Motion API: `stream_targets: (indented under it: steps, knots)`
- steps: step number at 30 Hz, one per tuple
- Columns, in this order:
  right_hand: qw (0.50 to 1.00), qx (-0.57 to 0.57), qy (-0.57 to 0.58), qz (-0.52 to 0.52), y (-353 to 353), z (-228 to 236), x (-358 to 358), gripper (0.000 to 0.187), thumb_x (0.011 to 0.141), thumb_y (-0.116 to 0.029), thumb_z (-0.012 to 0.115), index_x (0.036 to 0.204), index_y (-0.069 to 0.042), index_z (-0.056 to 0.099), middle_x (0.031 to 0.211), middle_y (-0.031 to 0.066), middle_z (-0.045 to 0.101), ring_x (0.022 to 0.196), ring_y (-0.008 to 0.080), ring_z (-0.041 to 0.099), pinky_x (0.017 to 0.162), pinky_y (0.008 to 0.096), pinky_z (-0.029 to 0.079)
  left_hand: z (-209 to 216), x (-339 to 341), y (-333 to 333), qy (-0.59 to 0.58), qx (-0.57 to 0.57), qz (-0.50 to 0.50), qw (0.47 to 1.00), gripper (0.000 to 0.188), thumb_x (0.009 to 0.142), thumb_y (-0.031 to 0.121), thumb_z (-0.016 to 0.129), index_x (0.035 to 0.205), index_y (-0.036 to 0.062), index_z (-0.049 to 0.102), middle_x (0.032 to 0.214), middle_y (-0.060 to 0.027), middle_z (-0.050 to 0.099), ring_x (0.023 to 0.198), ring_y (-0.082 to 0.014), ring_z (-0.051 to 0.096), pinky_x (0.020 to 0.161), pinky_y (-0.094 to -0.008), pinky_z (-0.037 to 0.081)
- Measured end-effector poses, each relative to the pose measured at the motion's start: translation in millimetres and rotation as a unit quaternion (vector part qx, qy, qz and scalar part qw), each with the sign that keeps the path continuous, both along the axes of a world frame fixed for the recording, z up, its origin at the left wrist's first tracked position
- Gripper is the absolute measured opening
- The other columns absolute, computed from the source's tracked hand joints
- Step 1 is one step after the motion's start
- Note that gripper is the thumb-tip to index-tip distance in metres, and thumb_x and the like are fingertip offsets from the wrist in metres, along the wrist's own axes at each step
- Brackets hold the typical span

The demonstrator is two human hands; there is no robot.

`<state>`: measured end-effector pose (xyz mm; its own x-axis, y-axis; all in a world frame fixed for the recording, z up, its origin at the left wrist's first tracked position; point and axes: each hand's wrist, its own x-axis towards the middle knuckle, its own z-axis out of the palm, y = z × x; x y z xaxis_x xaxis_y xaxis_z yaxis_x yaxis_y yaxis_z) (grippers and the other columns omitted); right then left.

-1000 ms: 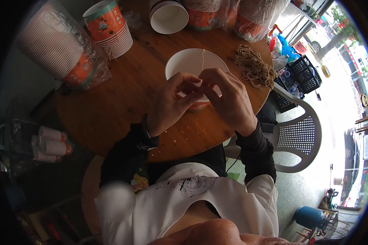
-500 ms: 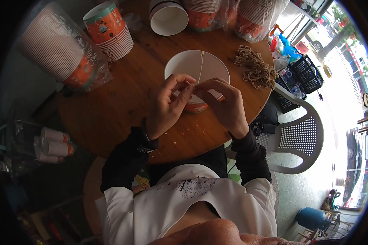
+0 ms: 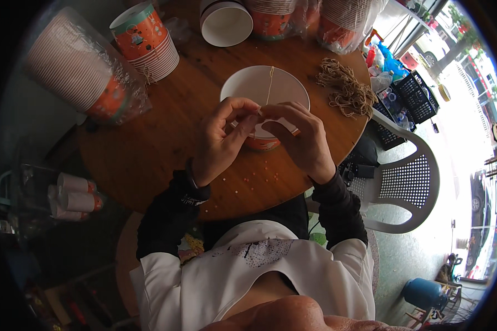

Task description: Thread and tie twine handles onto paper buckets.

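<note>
Head view: left hand (image 3: pixel 221 138) and right hand (image 3: pixel 303 138) meet above near rim of white-lined paper tub (image 3: pixel 238 85), tub standing on tabletop (image 3: pixel 165 138). Pale string (image 3: pixel 270 85) runs from tub's far rim across opening toward hands. Fingers (image 3: pixel 242 103) of both hands bent, tips bunched together at string's near end; which ones pinch it, cannot tell. Tangled string bundle (image 3: pixel 345 91) lies right of tub. Plastic-wrapped tub stack (image 3: pixel 74 66) and unwrapped orange tub stack (image 3: pixel 145 41) at left.
</note>
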<state>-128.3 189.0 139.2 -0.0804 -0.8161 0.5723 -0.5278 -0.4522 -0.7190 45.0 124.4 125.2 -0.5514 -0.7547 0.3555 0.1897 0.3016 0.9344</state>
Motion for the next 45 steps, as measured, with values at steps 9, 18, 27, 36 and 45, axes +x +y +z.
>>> stream_targets:
  steps: [9,18,27,36,45]
  knots:
    - [0.994,-0.055,0.084,-0.05,1.5,-6.4,2.8,0.014,0.075,-0.003,0.071,0.087,-0.009,0.068,0.083,0.0023,0.066,0.08,0.0235,0.062,0.078,0.0354,0.047,-9.9,-0.8,-2.0,0.018,-0.05,0.032,0.998,0.018,0.095,0.002,0.06,0.113,0.0013,0.056,0.101,-0.0018,0.061,0.087,-0.0058,0.059,0.078,-0.0206,0.05]
    - [0.992,-0.088,0.068,-0.064,2.0,-10.0,6.1,0.014,0.075,-0.001,0.071,0.086,-0.006,0.065,0.08,0.0052,0.063,0.079,0.0249,0.061,0.073,0.036,0.048,-2.2,-3.2,7.3,-0.057,-0.206,0.123,0.969,0.013,0.092,0.001,0.063,0.105,0.001,0.065,0.093,-0.0031,0.066,0.077,-0.0071,0.063,0.066,-0.0221,0.052]
    - [0.991,-0.084,0.078,-0.067,0.0,-11.6,4.4,0.012,0.079,-0.003,0.068,0.09,-0.005,0.063,0.084,0.0075,0.062,0.083,0.0281,0.059,0.075,0.038,0.047,7.9,-0.6,1.7,-0.099,-0.222,0.089,0.966,0.012,0.092,0.003,0.062,0.103,0.0011,0.064,0.089,-0.0061,0.065,0.08,-0.0135,0.066,0.063,-0.0266,0.055]
    - [0.997,-0.06,0.05,-0.013,1.6,-12.7,5.6,0.014,0.08,-0.006,0.069,0.093,-0.006,0.063,0.088,0.0073,0.062,0.085,0.0291,0.059,0.077,0.0382,0.046,14.3,7.6,-5.3,0.026,0.177,-0.117,0.977,0.022,0.099,0.019,0.059,0.106,-0.0004,0.064,0.09,-0.0005,0.065,0.082,-0.0054,0.06,0.077,-0.0211,0.049]
    - [0.986,-0.141,0.085,-0.023,2.0,-9.6,5.8,0.025,0.077,-0.003,0.073,0.1,-0.007,0.065,0.092,0.0068,0.064,0.086,0.0285,0.061,0.078,0.0375,0.048,12.1,7.8,-6.8,0.004,0.138,-0.103,0.985,0.021,0.097,0.016,0.062,0.107,-0.002,0.066,0.091,-0.0019,0.067,0.082,-0.0062,0.062,0.076,-0.0207,0.051]
